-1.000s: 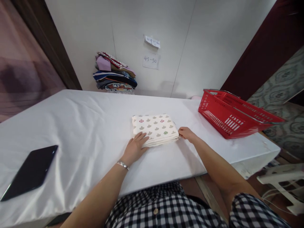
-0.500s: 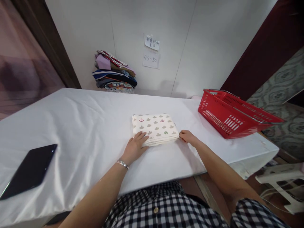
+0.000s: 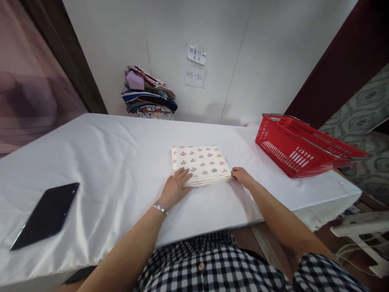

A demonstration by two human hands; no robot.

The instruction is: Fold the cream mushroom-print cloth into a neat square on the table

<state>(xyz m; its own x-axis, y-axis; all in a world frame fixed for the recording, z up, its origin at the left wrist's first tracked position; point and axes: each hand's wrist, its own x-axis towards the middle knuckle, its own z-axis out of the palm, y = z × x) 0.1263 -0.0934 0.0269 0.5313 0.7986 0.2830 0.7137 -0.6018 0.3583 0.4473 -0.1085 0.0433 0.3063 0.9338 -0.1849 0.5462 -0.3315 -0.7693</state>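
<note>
Evidently, the folded cloth [image 3: 202,162] lies between both hands on the desk [image 3: 146,158] — left hand [image 3: 176,186] laid flat on its near corner, fingers slightly apart; right hand [image 3: 242,177] narrowed at the other near corner, its grip unclear.

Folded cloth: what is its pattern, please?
Folded cloth: cream, with small grey-beige, red and green motifs; head view.

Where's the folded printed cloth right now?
In the head view, the folded printed cloth lies near centre, left of the red shopping basket, left hand on its near-left corner, right hand at its near-right one.
</note>
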